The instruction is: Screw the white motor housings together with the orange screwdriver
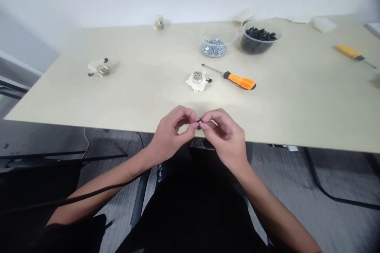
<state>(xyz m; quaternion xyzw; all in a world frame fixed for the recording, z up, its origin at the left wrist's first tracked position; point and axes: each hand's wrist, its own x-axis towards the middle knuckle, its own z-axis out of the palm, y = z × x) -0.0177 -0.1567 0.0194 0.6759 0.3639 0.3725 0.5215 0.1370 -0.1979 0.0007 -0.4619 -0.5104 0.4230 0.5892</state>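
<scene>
At the table's front edge, my left hand (173, 132) and my right hand (227, 138) meet fingertip to fingertip, both closed in a pinch. Between them is a small black part (200, 121) with a shiny silver spot; the fingers cover most of it. Just beyond my hands a cream plastic bracket with a silver motor (197, 82) lies on the table, a black piece at its right side. To the right of it rests a screwdriver (240, 81) with an orange and black handle, its tip pointing left.
Toward the back stand a clear tub of silver screws (215, 49) and a tub of small black parts (258, 41). More motor brackets lie at left (99, 68) and at the back (159, 23). A yellow screwdriver (350, 52) is at far right. A black cable (103, 186) crosses my left forearm.
</scene>
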